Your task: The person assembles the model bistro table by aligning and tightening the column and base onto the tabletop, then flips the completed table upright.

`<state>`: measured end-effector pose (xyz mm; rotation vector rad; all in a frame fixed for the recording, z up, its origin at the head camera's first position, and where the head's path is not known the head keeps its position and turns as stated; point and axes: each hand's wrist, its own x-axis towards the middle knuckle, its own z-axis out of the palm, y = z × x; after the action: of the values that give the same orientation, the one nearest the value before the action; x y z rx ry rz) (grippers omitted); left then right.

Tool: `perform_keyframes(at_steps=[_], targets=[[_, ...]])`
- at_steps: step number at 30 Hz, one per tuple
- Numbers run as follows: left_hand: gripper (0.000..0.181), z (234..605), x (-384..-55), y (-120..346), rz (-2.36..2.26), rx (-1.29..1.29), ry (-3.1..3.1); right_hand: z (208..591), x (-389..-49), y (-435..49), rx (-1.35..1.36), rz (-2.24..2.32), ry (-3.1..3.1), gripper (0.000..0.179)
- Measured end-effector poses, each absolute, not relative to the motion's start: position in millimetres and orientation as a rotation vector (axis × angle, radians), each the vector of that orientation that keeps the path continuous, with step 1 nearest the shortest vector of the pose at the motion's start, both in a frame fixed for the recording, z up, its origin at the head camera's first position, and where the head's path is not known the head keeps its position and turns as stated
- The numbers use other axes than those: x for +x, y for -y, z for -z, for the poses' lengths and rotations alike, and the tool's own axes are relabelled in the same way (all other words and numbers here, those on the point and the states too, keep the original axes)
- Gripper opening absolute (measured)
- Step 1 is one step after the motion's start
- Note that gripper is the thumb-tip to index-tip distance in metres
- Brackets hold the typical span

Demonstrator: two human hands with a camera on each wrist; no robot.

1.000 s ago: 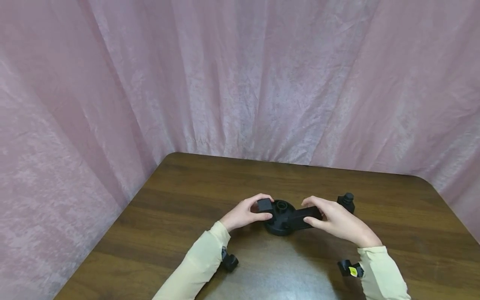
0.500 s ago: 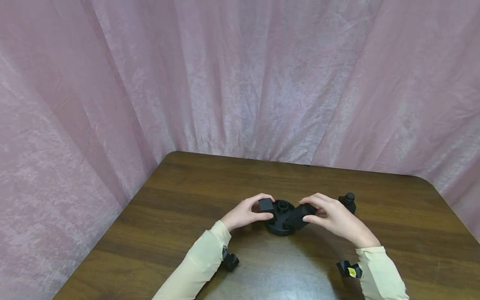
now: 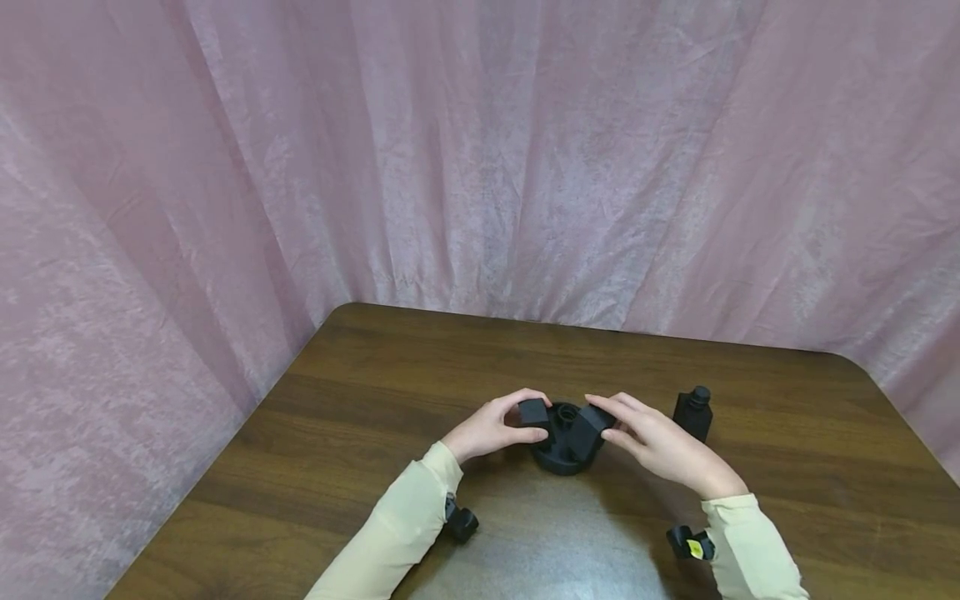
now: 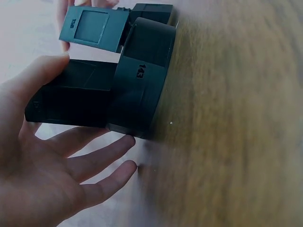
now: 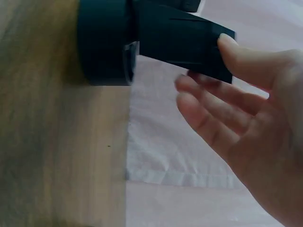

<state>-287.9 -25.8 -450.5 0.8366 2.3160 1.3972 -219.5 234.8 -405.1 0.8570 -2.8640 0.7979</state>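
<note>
A round black base (image 3: pixel 562 464) with a ring-shaped socket on top sits on the table between the hands. My left hand (image 3: pixel 491 429) grips an upright black rectangular block (image 3: pixel 533 412) at the base's left side, thumb in front and index finger behind; the other fingers spread beside the base in the left wrist view. My right hand (image 3: pixel 654 450) pinches a second black rectangular block (image 3: pixel 589 430) by its upper end. This block (image 5: pixel 184 40) leans a little, with its lower end at the base's right side. In the left wrist view, printed numbers show on the base (image 4: pixel 142 90) and the right block (image 4: pixel 92 27).
A black square-shouldered bottle-like piece (image 3: pixel 692 414) with a narrow neck stands just behind the right hand. The wooden table (image 3: pixel 420 358) ends at a pink curtain (image 3: pixel 480 167) at the back. Small wrist cameras (image 3: pixel 461 524) hang on both pale sleeves (image 3: pixel 397 521).
My right hand has moved left, tilting its block from slanting out rightward to nearly upright over the base. More of the bottle-like piece shows. The left hand has kept its grip.
</note>
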Motion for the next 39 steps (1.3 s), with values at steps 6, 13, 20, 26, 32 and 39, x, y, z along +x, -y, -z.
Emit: perform_keyframes(at_steps=[6, 13, 20, 26, 32, 39], targets=[[0.044, 449.9, -287.0, 25.9, -1.398, 0.858, -2.309, 405.6, -219.2, -231.8, 0.779, -0.823, 2.884, 0.045], [0.042, 431.8, -275.8, 28.5, -1.398, 0.88, -2.267, 404.4, -220.7, -232.3, 0.743, -0.882, 2.891, 0.045], [0.047, 440.7, -283.3, 30.9, -1.326, 0.922, -2.241, 404.3, -222.6, -232.6, 0.774, -0.863, 2.842, 0.042], [0.058, 447.9, -288.9, 32.4, -1.282, 0.891, -2.272, 403.7, -222.7, -232.9, 0.746, -0.903, 2.857, 0.04], [0.062, 446.1, -287.4, 32.6, -1.231, 0.882, -2.336, 405.5, -224.1, -234.3, 0.735, -0.921, 2.879, 0.044], [0.044, 438.0, -281.7, 33.8, -1.203, 1.056, -2.344, 404.7, -222.6, -233.7, 0.671, -0.944, 2.954, 0.046]])
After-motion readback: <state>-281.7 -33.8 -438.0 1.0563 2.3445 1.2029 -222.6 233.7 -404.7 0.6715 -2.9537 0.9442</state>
